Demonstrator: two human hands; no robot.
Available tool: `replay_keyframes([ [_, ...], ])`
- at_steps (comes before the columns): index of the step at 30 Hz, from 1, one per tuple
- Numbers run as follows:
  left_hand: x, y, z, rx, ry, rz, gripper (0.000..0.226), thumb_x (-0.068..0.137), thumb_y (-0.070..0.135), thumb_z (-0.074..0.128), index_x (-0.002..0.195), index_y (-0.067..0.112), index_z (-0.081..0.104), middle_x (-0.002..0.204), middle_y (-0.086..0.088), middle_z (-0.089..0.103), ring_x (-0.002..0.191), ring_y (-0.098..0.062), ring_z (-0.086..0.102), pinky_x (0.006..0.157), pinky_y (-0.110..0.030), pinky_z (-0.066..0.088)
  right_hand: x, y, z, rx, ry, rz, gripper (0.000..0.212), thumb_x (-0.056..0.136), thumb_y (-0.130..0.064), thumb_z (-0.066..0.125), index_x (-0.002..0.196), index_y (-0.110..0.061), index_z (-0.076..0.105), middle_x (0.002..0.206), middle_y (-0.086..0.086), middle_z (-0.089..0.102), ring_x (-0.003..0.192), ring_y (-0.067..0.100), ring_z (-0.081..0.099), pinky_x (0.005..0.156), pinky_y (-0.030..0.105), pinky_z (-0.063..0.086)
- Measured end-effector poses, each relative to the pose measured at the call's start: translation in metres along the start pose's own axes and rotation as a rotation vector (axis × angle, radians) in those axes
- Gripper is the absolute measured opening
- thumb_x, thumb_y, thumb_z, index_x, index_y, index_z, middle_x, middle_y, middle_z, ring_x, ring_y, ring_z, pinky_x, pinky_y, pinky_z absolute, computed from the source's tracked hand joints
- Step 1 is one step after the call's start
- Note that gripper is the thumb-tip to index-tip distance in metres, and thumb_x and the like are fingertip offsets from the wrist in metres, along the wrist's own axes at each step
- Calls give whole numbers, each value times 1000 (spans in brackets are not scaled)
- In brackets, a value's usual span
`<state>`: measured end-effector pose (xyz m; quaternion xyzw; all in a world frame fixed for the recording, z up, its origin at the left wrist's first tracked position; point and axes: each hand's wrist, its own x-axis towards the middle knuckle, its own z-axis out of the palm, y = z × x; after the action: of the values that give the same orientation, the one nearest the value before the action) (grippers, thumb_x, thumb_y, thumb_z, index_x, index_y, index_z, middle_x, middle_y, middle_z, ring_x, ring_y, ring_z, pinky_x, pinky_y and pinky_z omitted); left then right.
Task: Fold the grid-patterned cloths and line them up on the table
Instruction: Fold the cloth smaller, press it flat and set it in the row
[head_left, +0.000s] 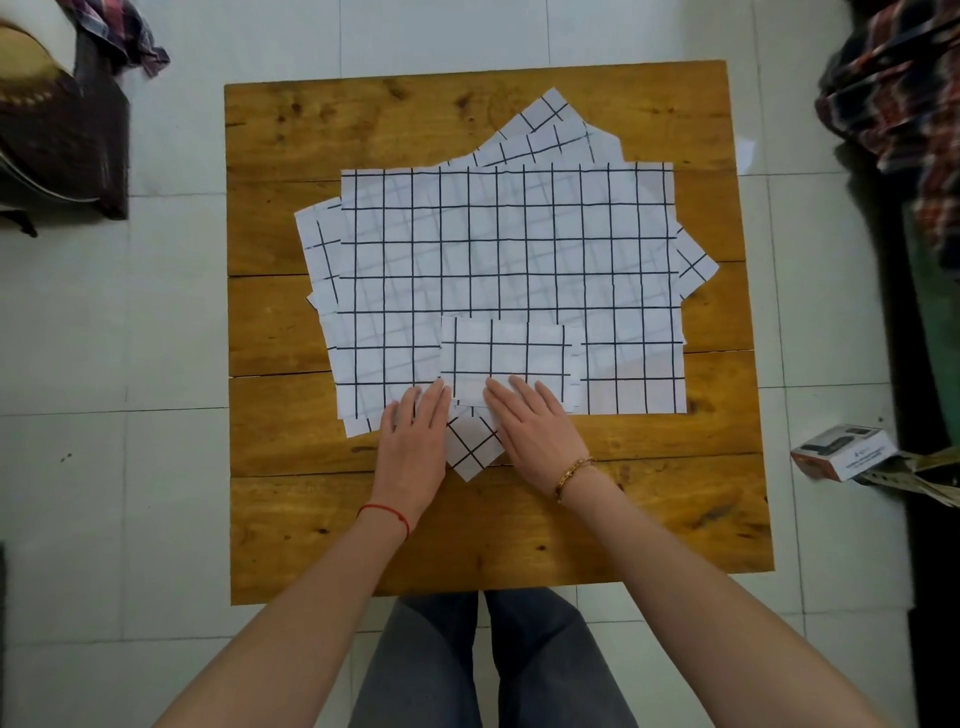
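Head view: both hands, left hand (415, 426) and right hand (530, 421), are pressing flat on the folded cloth (506, 361); lifting carelessly may be springing it open over the stack (571, 249).

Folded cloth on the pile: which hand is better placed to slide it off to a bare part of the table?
Probably the right hand. Its straight fingers already lie on the folded cloth, while the left hand only touches its near-left corner, resting mostly on the unfolded cloth pile. Bare table lies to the right.
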<state>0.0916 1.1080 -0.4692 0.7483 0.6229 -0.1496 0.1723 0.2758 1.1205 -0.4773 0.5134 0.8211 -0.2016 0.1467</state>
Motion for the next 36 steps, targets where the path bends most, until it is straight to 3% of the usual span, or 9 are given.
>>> replay_keyframes([
  [5, 2, 0, -2, -33, -4, -9, 66, 92, 10, 52, 151, 16, 25, 156, -3, 27, 144, -26, 23, 118, -44, 19, -23, 27, 1, -2, 16, 37, 51, 96, -29, 26, 143, -16, 38, 150, 2, 38, 137, 22, 37, 114, 44, 25],
  [10, 7, -2, -4, -93, 26, 5, 58, 91, 13, 53, 146, 16, 36, 150, -3, 37, 140, -25, 30, 117, -43, 25, -38, 54, -7, 54, 108, 50, 48, 94, -31, 25, 130, -17, 54, 133, 2, 56, 122, 21, 50, 108, 39, 33],
  [13, 13, 1, -8, -210, 122, -43, 42, 91, 18, 52, 133, 16, 49, 134, -2, 50, 125, -20, 44, 107, -37, 38, -18, 63, -27, 157, 260, 110, 38, 96, -27, 29, 114, -15, 60, 113, 2, 62, 107, 20, 54, 96, 35, 41],
  [17, 31, 7, -18, -402, 213, -266, 31, 89, 31, 59, 115, 15, 52, 108, -1, 51, 98, -16, 50, 86, -32, 45, 29, 71, -54, 252, 377, 255, 22, 96, -20, 44, 107, -13, 62, 104, 3, 62, 97, 23, 51, 84, 35, 43],
  [21, 49, 8, -21, -454, 177, -380, 29, 86, 37, 64, 103, 16, 54, 98, 1, 50, 91, -15, 48, 80, -29, 40, 64, 72, -69, 305, 300, 290, 20, 95, -19, 45, 106, -12, 61, 104, 5, 62, 96, 24, 50, 82, 36, 42],
  [27, 59, 14, -20, -556, 167, -494, 17, 85, 26, 68, 93, 16, 57, 94, 1, 51, 91, -17, 50, 77, -25, 31, 85, 64, -69, 297, 155, 247, 17, 93, -19, 49, 105, -13, 58, 106, 6, 59, 97, 25, 50, 83, 34, 38],
  [33, 60, 18, -23, -739, 210, -524, 8, 87, 18, 65, 88, 17, 56, 86, 4, 57, 83, -16, 56, 76, -29, 48, 87, 63, -66, 335, 83, 264, 12, 91, -18, 52, 100, -13, 59, 103, 6, 58, 99, 25, 51, 89, 36, 41],
  [36, 61, 17, -33, -990, 238, -591, 10, 88, 18, 63, 94, 15, 56, 84, 5, 59, 80, -14, 59, 63, -18, 45, 84, 65, -65, 539, 67, 304, 5, 88, -14, 55, 90, -14, 59, 95, 4, 57, 89, 21, 54, 83, 33, 47],
])
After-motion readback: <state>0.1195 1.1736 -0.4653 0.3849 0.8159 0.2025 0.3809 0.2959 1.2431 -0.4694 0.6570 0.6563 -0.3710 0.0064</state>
